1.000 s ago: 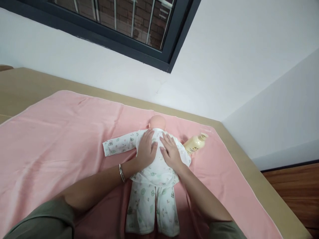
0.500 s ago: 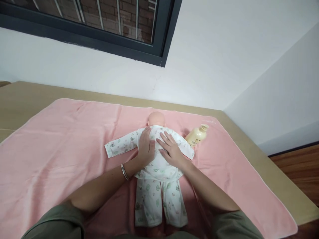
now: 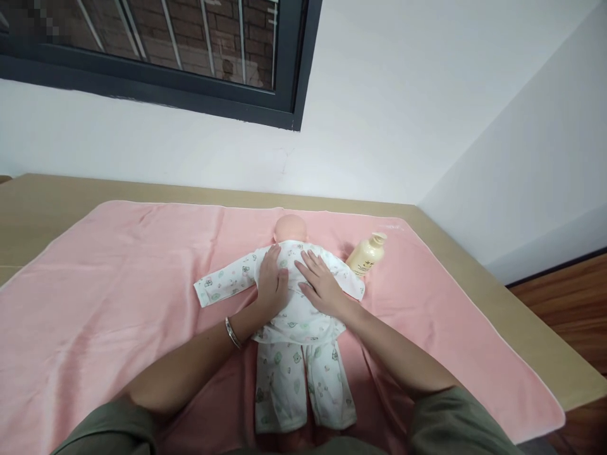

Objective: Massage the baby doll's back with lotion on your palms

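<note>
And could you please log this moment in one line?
left hand: on bald doll in white printed fabric top; right hand: on same top; glossy yellow bottle: by sleeve, on pink cloth

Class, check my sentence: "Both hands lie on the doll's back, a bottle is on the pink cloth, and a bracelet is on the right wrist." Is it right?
Not quite. The head view shows the bracelet on the left wrist. Left hand and right hand do lie on the doll's back, and the bottle is on the cloth.
</note>
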Action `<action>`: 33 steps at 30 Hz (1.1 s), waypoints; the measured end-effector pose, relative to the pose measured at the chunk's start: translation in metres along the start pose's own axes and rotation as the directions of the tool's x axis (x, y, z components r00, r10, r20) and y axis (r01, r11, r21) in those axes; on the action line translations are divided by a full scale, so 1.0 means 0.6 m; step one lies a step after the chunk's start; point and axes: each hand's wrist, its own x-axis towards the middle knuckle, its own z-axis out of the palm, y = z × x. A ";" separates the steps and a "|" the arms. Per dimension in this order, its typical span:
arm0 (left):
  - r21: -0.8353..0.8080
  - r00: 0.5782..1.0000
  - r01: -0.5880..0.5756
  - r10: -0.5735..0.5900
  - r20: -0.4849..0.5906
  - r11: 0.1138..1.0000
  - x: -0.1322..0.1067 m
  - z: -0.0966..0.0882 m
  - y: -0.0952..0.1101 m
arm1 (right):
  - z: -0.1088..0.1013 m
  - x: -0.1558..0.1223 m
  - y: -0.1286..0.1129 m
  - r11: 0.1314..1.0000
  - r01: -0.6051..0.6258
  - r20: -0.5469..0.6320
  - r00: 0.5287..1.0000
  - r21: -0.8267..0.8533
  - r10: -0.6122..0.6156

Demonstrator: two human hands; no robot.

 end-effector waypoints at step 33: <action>0.143 0.996 -0.080 0.073 0.053 0.987 0.004 -0.001 -0.001 | -0.046 -0.031 0.008 0.960 -0.207 -0.256 0.933 0.191 0.252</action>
